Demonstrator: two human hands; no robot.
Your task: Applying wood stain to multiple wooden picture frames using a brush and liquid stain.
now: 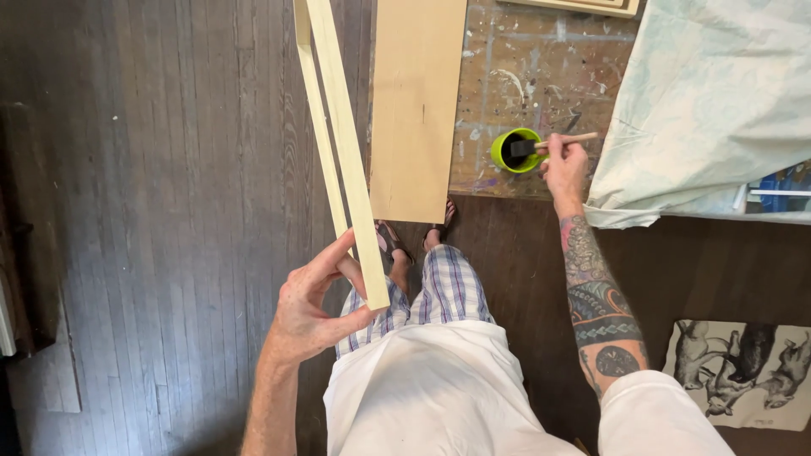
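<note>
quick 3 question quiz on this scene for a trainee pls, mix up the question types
1. True or false: the left hand grips the pale wooden frame.
2. The right hand holds: A) a foam brush B) a hammer C) a saw
3. What colour is the cup the foam brush dips into?

Key: 1 true; 2 A; 3 green

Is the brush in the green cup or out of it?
In: the brush head dips into the cup, handle held by the right hand.
</note>
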